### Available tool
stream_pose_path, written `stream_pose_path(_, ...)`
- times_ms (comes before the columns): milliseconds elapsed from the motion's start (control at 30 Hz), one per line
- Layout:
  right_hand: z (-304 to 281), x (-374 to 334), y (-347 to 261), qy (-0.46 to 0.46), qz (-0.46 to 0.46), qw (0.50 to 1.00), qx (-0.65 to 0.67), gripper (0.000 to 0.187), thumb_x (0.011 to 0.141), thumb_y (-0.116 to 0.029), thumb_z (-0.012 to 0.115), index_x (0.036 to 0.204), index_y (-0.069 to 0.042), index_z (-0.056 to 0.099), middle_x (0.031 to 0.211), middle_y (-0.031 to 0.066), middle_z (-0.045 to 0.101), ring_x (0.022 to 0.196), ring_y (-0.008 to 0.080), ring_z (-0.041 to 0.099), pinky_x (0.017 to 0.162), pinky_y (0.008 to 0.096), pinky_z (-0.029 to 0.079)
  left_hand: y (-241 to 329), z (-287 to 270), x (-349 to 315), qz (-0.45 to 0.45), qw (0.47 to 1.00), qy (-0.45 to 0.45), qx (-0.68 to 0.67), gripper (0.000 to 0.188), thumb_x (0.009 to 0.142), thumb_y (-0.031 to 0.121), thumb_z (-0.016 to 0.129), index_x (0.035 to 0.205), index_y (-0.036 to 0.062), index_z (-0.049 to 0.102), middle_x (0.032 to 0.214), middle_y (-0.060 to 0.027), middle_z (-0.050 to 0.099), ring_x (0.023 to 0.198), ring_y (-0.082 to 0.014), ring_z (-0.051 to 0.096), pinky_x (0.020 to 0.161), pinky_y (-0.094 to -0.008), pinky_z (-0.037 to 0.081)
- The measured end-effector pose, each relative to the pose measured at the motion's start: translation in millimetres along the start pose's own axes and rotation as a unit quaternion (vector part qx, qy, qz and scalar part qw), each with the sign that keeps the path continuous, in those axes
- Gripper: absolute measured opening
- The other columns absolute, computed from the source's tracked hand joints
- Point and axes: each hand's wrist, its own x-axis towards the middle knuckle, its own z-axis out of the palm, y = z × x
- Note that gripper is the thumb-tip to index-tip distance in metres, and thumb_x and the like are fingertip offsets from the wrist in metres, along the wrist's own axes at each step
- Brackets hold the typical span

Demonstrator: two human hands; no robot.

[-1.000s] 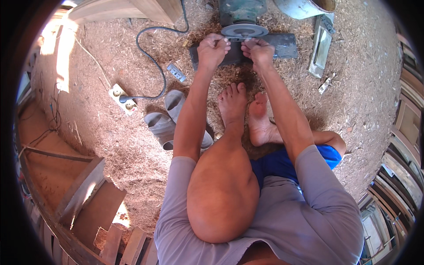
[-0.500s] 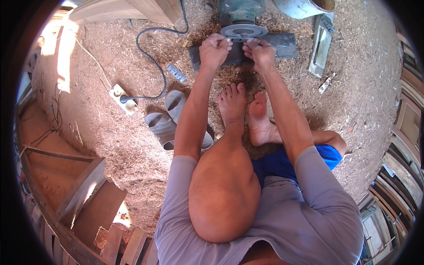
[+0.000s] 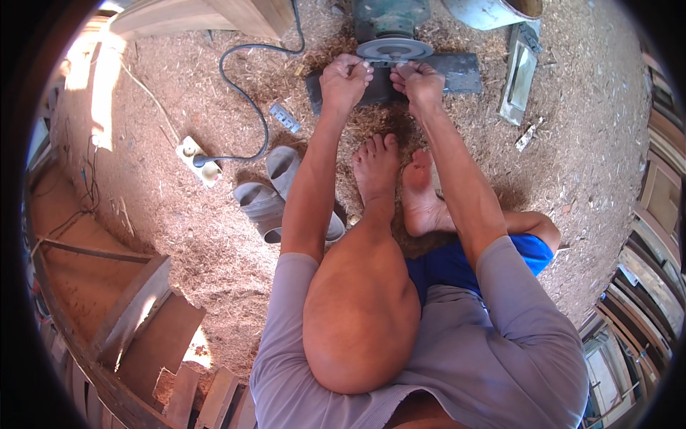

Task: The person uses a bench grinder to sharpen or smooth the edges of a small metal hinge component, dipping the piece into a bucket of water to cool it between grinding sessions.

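Note:
A green bench grinder (image 3: 391, 20) stands on the ground at the top, its round grey grinding wheel (image 3: 394, 49) facing me. My left hand (image 3: 344, 81) is closed in a pinch at the wheel's lower left edge. On the lower right, my right hand (image 3: 421, 84) pinches as well. Between the fingertips runs a thin, narrow piece (image 3: 384, 64), held against or just below the wheel's lower rim. Its kind is too small to tell, and the fingers cover its ends. Beneath both hands lies a dark flat board (image 3: 462, 73).
A black cable (image 3: 264, 107) curves to a white socket strip (image 3: 199, 161) on the left. Near my left forearm lie grey sandals (image 3: 261, 204) and a small grey block (image 3: 285, 118). To the right are a long wood-and-metal piece (image 3: 518, 79) and a pale bucket (image 3: 486, 13). Shavings cover the ground.
My left hand has shifted very slightly to the left, and my right hand a touch as well. Both keep their pinch at the wheel; my raised knee has moved slightly left.

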Motion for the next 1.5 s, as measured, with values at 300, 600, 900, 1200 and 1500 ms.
stream_pose_path(300,10,-3,3,-0.009,-0.009,1.000,-0.012,0.008,0.084,-0.003,0.065,0.085,0.005,0.062,0.075,0.0121,0.067,0.059,0.0152,0.065,0.049,0.0250,0.052,-2,-9,-1,-0.001,0.999,0.006,-0.047,0.010,0.091,0.005,0.057,0.094,-0.0042,0.056,0.085,-0.0145,0.067,0.071,-0.0152,0.066,0.061,-0.0232,0.055)
stream_pose_path(600,12,-2,6,-0.018,-0.012,1.000,-0.013,0.007,0.083,-0.002,0.065,0.084,0.004,0.062,0.075,0.0120,0.067,0.059,0.0151,0.065,0.048,0.0248,0.052,-1,-12,-3,-0.003,0.998,0.011,-0.068,0.010,0.091,0.004,0.057,0.093,-0.0051,0.056,0.085,-0.0150,0.066,0.071,-0.0162,0.066,0.061,-0.0234,0.055)
stream_pose_path(900,20,-2,12,-0.027,-0.012,0.999,-0.013,0.007,0.083,-0.001,0.065,0.085,0.005,0.061,0.075,0.0128,0.067,0.059,0.0164,0.065,0.047,0.0252,0.051,-3,-19,-5,-0.001,0.995,0.019,-0.101,0.009,0.091,0.002,0.056,0.093,-0.0060,0.056,0.085,-0.0160,0.066,0.072,-0.0172,0.066,0.062,-0.0238,0.056)
stream_pose_path(1200,17,-4,10,-0.025,-0.012,1.000,0.001,0.009,0.083,-0.002,0.065,0.085,0.006,0.061,0.076,0.0131,0.067,0.058,0.0162,0.065,0.048,0.0255,0.051,-3,-19,-4,-0.001,0.996,0.015,-0.086,0.013,0.091,0.005,0.057,0.093,-0.0067,0.056,0.086,-0.0167,0.066,0.072,-0.0170,0.066,0.062,-0.0241,0.056)
stream_pose_path(1500,11,-2,7,-0.009,0.000,1.000,0.011,0.009,0.085,-0.003,0.065,0.085,0.006,0.061,0.075,0.0121,0.067,0.058,0.0149,0.064,0.048,0.0252,0.052,-2,-11,1,-0.009,0.999,0.018,-0.042,0.014,0.088,0.008,0.058,0.093,-0.0053,0.061,0.082,-0.0124,0.070,0.071,-0.0136,0.068,0.061,-0.0225,0.054)
